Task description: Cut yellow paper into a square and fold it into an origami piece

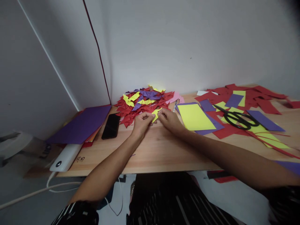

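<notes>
A small piece of yellow paper is held between my two hands over the wooden table. My left hand pinches its left side with thumb and finger. On the right side, my right hand grips the paper near its upper edge. The fingers partly cover it, so its exact folds cannot be made out. Just beyond my hands lies a heap of folded paper pieces in red, purple and yellow. Right of my right hand sits a stack of yellow paper on purple sheets.
Black-handled scissors rest on red, purple and yellow scraps at the right. A black phone, purple sheets and a white power strip-like box with a cable are at the left. A pen lies behind my right hand.
</notes>
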{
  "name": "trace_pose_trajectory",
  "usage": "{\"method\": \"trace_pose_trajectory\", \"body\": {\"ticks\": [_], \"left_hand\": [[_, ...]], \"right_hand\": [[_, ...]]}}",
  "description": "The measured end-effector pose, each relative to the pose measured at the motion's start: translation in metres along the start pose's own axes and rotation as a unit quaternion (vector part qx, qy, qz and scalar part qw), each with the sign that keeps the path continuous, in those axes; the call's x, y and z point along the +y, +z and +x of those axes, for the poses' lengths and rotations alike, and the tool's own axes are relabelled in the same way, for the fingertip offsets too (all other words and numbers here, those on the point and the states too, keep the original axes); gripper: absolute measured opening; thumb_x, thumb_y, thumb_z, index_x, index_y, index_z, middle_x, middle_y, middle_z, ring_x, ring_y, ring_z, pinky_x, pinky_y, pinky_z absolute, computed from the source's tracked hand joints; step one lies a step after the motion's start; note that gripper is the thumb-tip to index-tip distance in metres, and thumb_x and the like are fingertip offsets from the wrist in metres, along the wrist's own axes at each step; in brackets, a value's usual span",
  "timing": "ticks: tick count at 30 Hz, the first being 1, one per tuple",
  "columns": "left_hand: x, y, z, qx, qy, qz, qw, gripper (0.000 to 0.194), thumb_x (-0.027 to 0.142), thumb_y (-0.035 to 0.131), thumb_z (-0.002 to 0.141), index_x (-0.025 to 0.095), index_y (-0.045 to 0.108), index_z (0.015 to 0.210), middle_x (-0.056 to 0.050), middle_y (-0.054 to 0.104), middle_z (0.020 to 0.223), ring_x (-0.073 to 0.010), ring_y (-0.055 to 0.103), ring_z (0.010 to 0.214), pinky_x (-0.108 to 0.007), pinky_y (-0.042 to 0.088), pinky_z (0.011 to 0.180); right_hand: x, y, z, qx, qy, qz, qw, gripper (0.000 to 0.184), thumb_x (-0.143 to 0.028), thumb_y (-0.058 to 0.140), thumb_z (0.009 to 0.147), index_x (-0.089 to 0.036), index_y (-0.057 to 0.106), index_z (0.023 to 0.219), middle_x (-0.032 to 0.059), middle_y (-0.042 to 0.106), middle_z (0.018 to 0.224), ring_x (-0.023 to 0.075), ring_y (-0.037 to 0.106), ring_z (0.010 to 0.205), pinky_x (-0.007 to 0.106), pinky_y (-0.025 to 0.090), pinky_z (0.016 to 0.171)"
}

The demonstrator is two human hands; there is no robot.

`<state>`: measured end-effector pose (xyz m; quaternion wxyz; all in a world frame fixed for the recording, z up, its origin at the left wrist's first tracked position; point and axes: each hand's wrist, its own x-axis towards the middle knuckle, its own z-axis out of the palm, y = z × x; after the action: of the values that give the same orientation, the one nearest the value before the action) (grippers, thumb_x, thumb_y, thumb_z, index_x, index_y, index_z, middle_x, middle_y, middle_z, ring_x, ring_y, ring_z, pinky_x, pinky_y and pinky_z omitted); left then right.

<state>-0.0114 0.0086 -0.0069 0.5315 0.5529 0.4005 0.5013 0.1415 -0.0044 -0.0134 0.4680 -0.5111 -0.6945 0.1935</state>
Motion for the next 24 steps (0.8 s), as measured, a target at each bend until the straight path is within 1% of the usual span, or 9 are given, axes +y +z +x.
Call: {"method": "trace_pose_trajectory", "body": {"ticks": [5, 10, 16, 19, 22, 24], "left_hand": [[-0.0028, -0.0003, 0.0016, 0.019, 0.022, 0.016, 0.999, 0.019, 0.030, 0.072, 0.067, 0.015, 0.061, 0.062, 0.002, 0.061, 0.056, -0.0077, 0.049, 0.049, -0.021, 0.037, 0.052], [0.0026, -0.0001, -0.0002, 0.039, 0.081, 0.090, 0.992, 0.013, 0.022, 0.067, 0.072, 0.016, 0.062, 0.061, 0.002, 0.061, 0.056, -0.0092, 0.051, 0.053, -0.023, 0.040, 0.058], [0.0057, -0.0005, -0.0048, 0.043, 0.123, 0.161, 0.978, 0.013, 0.023, 0.064, 0.076, 0.016, 0.064, 0.065, 0.001, 0.062, 0.060, -0.0112, 0.054, 0.058, -0.024, 0.040, 0.061], [0.0051, 0.0008, -0.0065, 0.050, 0.142, 0.190, 0.970, 0.015, 0.023, 0.064, 0.076, 0.016, 0.061, 0.063, 0.002, 0.059, 0.059, -0.0105, 0.051, 0.057, -0.023, 0.038, 0.059], [0.0049, 0.0031, -0.0066, 0.056, 0.145, 0.194, 0.969, 0.017, 0.023, 0.066, 0.074, 0.016, 0.058, 0.061, 0.003, 0.056, 0.057, -0.0095, 0.048, 0.055, -0.022, 0.035, 0.056], [0.0043, 0.0045, -0.0055, 0.052, 0.133, 0.169, 0.975, 0.016, 0.023, 0.066, 0.073, 0.016, 0.058, 0.062, 0.003, 0.057, 0.057, -0.0093, 0.049, 0.054, -0.022, 0.036, 0.055]], "right_hand": [[0.0017, 0.0018, 0.0007, -0.007, -0.004, 0.010, 1.000, 0.019, -0.032, 0.045, 0.087, -0.021, 0.046, 0.072, 0.0007, 0.053, 0.068, 0.0155, 0.048, 0.065, 0.028, 0.035, 0.063], [0.0018, 0.0005, 0.0006, -0.024, 0.003, 0.065, 0.998, 0.022, -0.037, 0.046, 0.087, -0.021, 0.048, 0.072, -0.0003, 0.053, 0.068, 0.0156, 0.049, 0.066, 0.028, 0.037, 0.064], [-0.0008, 0.0000, 0.0004, -0.036, 0.015, 0.088, 0.995, 0.019, -0.037, 0.053, 0.081, -0.019, 0.054, 0.074, 0.0010, 0.058, 0.071, 0.0157, 0.050, 0.068, 0.028, 0.038, 0.064], [0.0010, 0.0020, 0.0010, -0.033, 0.036, 0.104, 0.993, 0.018, -0.036, 0.054, 0.079, -0.019, 0.055, 0.073, 0.0006, 0.058, 0.071, 0.0153, 0.050, 0.067, 0.028, 0.037, 0.064], [0.0037, 0.0038, 0.0017, -0.038, 0.049, 0.122, 0.991, 0.019, -0.038, 0.055, 0.078, -0.019, 0.054, 0.073, -0.0006, 0.055, 0.067, 0.0151, 0.049, 0.066, 0.027, 0.037, 0.062], [0.0053, 0.0044, 0.0022, -0.043, 0.050, 0.125, 0.990, 0.021, -0.040, 0.054, 0.078, -0.020, 0.053, 0.073, -0.0014, 0.053, 0.064, 0.0150, 0.048, 0.063, 0.027, 0.036, 0.059]]}}
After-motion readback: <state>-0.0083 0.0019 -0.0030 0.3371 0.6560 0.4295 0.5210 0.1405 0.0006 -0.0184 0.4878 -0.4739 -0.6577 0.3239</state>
